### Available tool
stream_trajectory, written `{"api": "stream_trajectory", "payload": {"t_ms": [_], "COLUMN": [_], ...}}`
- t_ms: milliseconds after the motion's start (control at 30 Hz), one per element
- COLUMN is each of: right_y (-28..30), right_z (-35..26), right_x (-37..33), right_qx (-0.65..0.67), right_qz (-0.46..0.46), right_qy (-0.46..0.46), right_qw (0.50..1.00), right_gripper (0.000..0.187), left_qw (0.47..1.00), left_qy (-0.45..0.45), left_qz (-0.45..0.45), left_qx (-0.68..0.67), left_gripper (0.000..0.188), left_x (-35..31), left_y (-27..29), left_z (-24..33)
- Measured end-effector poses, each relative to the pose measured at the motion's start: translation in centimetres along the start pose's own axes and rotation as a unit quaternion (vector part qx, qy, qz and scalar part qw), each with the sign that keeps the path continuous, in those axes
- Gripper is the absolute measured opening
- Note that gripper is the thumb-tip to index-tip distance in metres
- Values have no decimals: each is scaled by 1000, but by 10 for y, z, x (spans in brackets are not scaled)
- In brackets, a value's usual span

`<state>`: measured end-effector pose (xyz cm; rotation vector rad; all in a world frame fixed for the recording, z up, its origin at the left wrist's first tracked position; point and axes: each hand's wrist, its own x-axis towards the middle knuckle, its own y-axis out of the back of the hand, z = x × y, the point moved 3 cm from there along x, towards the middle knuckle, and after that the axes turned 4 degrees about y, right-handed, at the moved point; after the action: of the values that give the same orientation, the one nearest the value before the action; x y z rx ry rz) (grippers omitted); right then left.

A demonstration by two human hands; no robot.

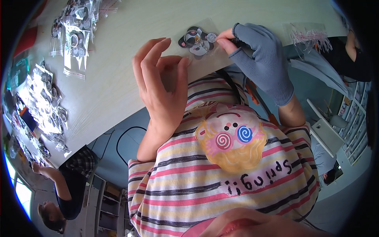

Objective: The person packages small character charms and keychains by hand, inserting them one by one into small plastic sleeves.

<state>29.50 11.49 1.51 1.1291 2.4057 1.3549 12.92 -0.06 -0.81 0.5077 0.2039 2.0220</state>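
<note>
On the table in front of me lies a small clear plastic bag (pixel 209 24) with a black-and-white cartoon animal keychain (pixel 199 48). The keychain has a metal ring and a small round silver-grey disc (pixel 211 37). My right hand (pixel 260 57), in a grey fingerless glove, pinches thumb and forefinger at the bag's right edge, right beside the disc. Whether the fingertips also touch the disc is hard to make out. My bare left hand (pixel 162 79) is by the bag's left side, fingers curved and apart, with nothing visible in them.
Packed keychains in clear bags (pixel 77 47) lie at the far left, with a larger heap (pixel 45 100) along the left edge. Several flat clear bags (pixel 310 37) lie at the right table edge. Another person (pixel 65 189) works at lower left; a sleeve and arm show at far right.
</note>
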Motion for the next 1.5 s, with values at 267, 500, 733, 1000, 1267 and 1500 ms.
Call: {"api": "stream_trajectory", "payload": {"t_ms": [267,500,733,1000,1267,1500], "right_y": [5,9,9,10,9,14], "right_z": [0,-4,-4,-3,-3,-5], "right_x": [10,18,21,21,18,11], "right_qx": [44,10,12,41,67,-237], "right_qz": [-55,-98,-113,-141,-123,139], "right_qy": [-35,-25,-16,-45,-106,63], "right_qw": [997,995,993,988,984,959], "right_gripper": [13,14,14,15,15,22], "left_qw": [1000,983,890,879,874,873], "left_qy": [15,-110,-245,-184,-195,-193], "left_qz": [-1,35,-137,-213,-182,-191], "left_qx": [2,139,359,385,405,405], "left_gripper": [40,31,47,51,51,55], "left_x": [-11,-14,-29,-30,-32,-27], "left_y": [7,10,-17,-16,-19,-16], "left_z": [-4,4,7,8,4,3]}}
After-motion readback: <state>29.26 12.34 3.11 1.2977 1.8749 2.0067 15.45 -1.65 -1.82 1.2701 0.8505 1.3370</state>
